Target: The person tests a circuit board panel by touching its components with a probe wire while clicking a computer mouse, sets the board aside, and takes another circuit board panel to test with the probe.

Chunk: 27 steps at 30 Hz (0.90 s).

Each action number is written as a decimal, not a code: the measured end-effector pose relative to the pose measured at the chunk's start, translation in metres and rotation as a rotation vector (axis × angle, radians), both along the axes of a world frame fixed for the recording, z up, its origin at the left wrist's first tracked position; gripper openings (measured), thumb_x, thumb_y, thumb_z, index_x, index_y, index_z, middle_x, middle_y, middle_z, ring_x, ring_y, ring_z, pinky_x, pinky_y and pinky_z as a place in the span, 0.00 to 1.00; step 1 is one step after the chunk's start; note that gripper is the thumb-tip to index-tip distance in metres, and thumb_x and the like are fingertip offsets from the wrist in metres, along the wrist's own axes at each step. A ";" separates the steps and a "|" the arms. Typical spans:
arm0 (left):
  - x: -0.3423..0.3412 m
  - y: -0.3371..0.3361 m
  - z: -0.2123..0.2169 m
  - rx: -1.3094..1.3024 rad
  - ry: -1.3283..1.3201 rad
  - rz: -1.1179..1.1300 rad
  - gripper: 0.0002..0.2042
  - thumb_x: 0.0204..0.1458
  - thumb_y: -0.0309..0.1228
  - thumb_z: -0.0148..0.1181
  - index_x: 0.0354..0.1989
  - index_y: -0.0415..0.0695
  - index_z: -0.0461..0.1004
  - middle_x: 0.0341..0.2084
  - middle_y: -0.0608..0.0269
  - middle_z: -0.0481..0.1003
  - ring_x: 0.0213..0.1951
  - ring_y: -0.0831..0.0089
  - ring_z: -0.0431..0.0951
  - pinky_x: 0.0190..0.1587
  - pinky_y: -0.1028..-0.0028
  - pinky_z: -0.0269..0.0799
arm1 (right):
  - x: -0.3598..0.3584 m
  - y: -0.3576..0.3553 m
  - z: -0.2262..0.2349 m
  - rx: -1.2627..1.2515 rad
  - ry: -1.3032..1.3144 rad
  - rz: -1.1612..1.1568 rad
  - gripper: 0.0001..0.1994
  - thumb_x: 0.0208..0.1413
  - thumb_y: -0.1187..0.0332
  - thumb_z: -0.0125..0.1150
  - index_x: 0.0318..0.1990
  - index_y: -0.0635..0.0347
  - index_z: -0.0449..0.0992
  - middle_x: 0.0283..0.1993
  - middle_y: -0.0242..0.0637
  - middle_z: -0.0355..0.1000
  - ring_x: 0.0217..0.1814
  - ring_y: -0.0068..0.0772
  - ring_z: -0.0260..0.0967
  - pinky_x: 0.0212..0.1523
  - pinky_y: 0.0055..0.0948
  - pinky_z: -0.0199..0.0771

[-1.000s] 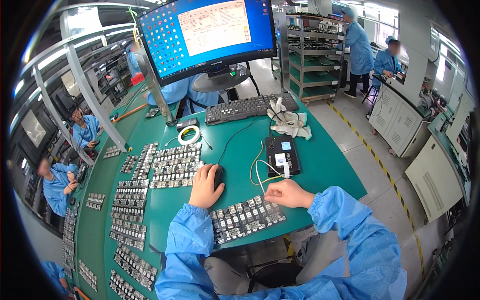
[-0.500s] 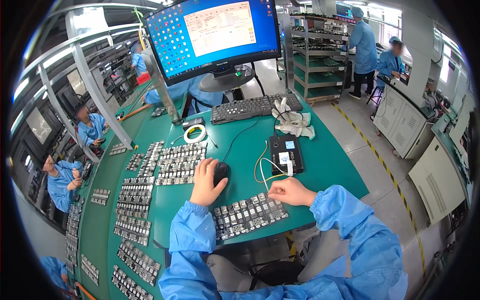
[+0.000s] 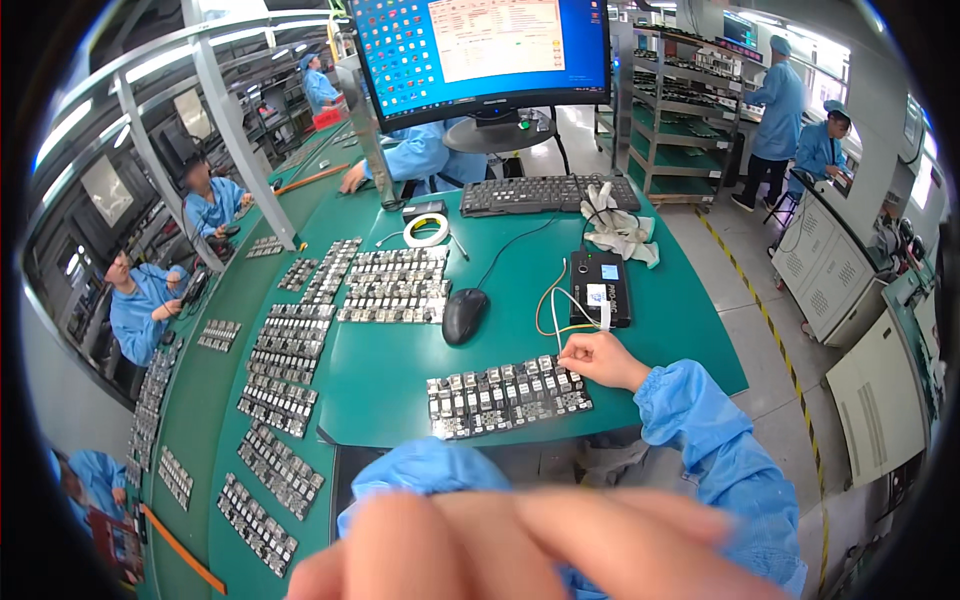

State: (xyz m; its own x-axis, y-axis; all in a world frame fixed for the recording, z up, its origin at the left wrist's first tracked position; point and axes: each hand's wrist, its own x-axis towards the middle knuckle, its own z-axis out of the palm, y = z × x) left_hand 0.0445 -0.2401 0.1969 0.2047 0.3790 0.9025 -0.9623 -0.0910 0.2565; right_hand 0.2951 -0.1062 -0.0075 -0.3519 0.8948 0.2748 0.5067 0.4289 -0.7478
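Observation:
My right hand (image 3: 603,360) is closed in a pinch at the top right corner of a panel of small circuit boards (image 3: 510,397). Between its fingers is the end of a thin white cable (image 3: 558,335), which leads up to a black box (image 3: 602,290) with labels on it. Whatever tip the cable has is hidden by the fingers. Large and blurred at the bottom of the view, my left hand (image 3: 480,545) is raised close to the camera. Its fingers look spread, with nothing seen in them. A black mouse (image 3: 464,316) lies untouched beyond the panel.
More circuit board panels (image 3: 397,286) lie to the left on the green table (image 3: 690,330). A roll of tape (image 3: 426,230), a keyboard (image 3: 520,196), white gloves (image 3: 615,228) and a monitor (image 3: 480,60) are farther back. Co-workers sit along the left bench.
My left hand has left the mouse and come up close to the camera. The right hand stays at the panel's corner with the cable. The whole view has shifted slightly.

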 end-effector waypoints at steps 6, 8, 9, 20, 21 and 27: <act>0.005 -0.024 -0.007 0.065 0.133 -0.105 0.16 0.61 0.40 0.52 0.54 0.51 0.62 0.42 0.68 0.74 0.61 0.69 0.62 0.64 0.51 0.53 | -0.005 -0.002 0.004 -0.032 0.026 0.020 0.07 0.53 0.67 0.66 0.31 0.61 0.77 0.18 0.27 0.66 0.20 0.17 0.59 0.21 0.23 0.58; -0.008 -0.026 -0.006 0.084 0.155 -0.151 0.16 0.61 0.39 0.52 0.54 0.50 0.63 0.42 0.67 0.74 0.61 0.69 0.63 0.64 0.53 0.54 | -0.009 0.000 -0.001 -0.036 0.017 0.013 0.07 0.53 0.69 0.66 0.31 0.63 0.77 0.20 0.25 0.68 0.21 0.12 0.57 0.21 0.20 0.56; 0.000 -0.028 -0.006 0.097 0.176 -0.176 0.16 0.61 0.39 0.52 0.54 0.50 0.63 0.42 0.66 0.74 0.61 0.69 0.63 0.64 0.53 0.54 | -0.004 -0.004 0.005 -0.044 0.024 0.008 0.06 0.54 0.70 0.66 0.31 0.63 0.77 0.20 0.25 0.69 0.21 0.11 0.57 0.21 0.19 0.56; 0.018 -0.032 -0.023 0.155 0.421 -0.395 0.15 0.62 0.37 0.52 0.53 0.44 0.66 0.43 0.62 0.74 0.57 0.69 0.66 0.61 0.59 0.58 | -0.005 -0.003 0.001 -0.077 0.072 -0.026 0.07 0.52 0.69 0.67 0.32 0.63 0.77 0.18 0.26 0.64 0.20 0.15 0.57 0.22 0.23 0.57; 0.019 -0.031 -0.024 0.156 0.451 -0.421 0.15 0.62 0.37 0.52 0.52 0.43 0.66 0.43 0.61 0.74 0.57 0.69 0.66 0.60 0.60 0.58 | -0.005 -0.003 0.001 -0.080 0.062 -0.035 0.07 0.52 0.69 0.67 0.32 0.63 0.77 0.18 0.26 0.64 0.20 0.15 0.57 0.22 0.23 0.57; 0.027 -0.031 -0.027 0.164 0.647 -0.587 0.15 0.62 0.36 0.52 0.52 0.40 0.68 0.44 0.59 0.75 0.55 0.69 0.68 0.59 0.63 0.60 | -0.002 -0.003 0.000 -0.088 0.051 -0.037 0.08 0.51 0.69 0.67 0.30 0.63 0.75 0.18 0.27 0.64 0.20 0.16 0.57 0.22 0.24 0.57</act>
